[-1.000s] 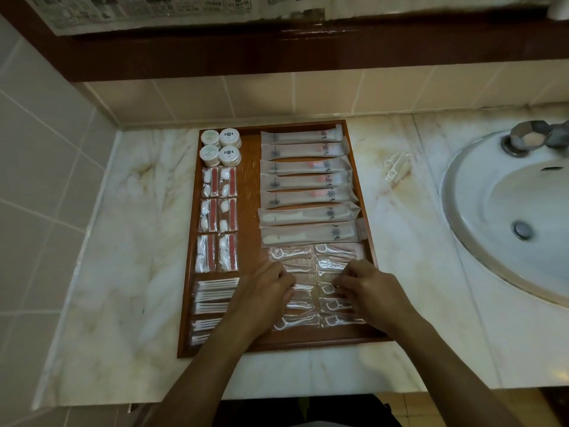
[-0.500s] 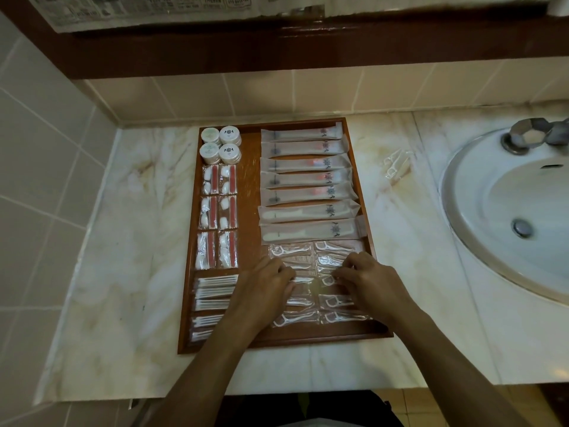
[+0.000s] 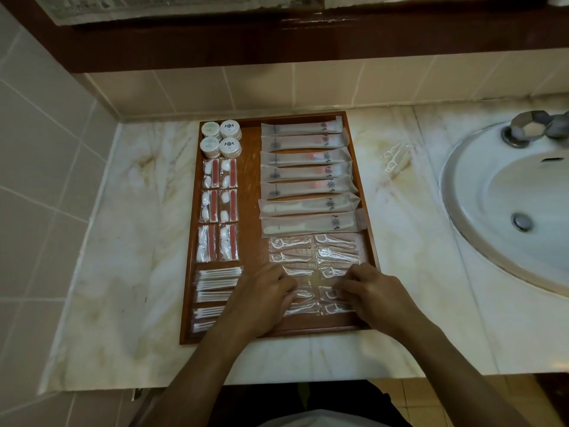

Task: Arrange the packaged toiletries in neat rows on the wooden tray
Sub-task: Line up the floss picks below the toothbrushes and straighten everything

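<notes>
A wooden tray [image 3: 251,192] lies on the marble counter. It holds round white jars [image 3: 220,142] at the back left, red-and-white cotton packets [image 3: 219,209], cotton swab packets [image 3: 215,295] at the front left, long toothbrush sachets [image 3: 308,180] stacked on the right, and clear floss pick packets [image 3: 314,249] in two columns at the front right. My left hand [image 3: 264,295] and my right hand [image 3: 372,295] rest side by side on the floss pick packets, fingertips curled down onto them. Whether either hand pinches a packet is hidden.
Loose floss pick packets [image 3: 395,157] lie on the counter [image 3: 123,241] right of the tray. A white sink [image 3: 508,204] with a metal tap [image 3: 537,127] sits at the right. Tiled walls close the left and back.
Both hands have slid a little toward the tray's front edge over the floss pick packets. The rows of packets look almost the same.
</notes>
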